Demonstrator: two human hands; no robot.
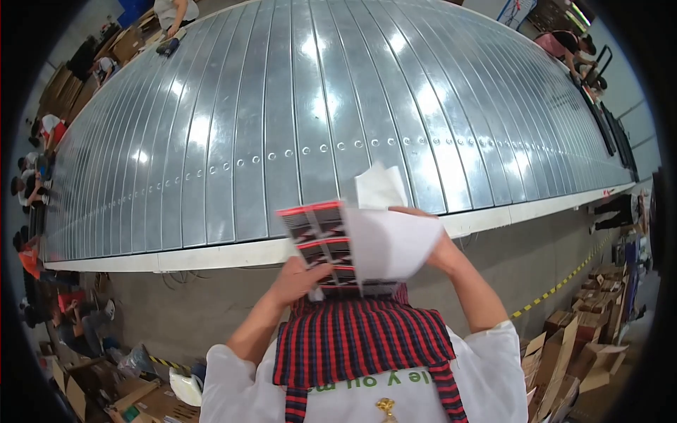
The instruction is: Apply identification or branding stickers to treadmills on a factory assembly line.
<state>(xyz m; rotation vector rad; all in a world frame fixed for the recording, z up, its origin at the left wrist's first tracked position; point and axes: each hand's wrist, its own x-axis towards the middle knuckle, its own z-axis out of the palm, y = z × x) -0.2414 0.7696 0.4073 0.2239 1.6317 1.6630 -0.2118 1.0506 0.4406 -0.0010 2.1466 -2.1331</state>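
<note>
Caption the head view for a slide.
Left hand holding a red and black sheet, right hand holding white paper, before a slatted metal surface.

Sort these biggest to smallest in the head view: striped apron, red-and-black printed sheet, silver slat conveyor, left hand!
Silver slat conveyor
Striped apron
Red-and-black printed sheet
Left hand

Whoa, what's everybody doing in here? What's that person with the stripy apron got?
The person in the striped apron is holding papers in front of a long, silvery slatted surface. The left hand grips a red-and-black printed sheet, and the right hand holds a white sheet beside it. Another white piece shows just beyond; whether they're joined is hard to tell. Other people are around the far edges, and cardboard boxes are on the floor.
</note>
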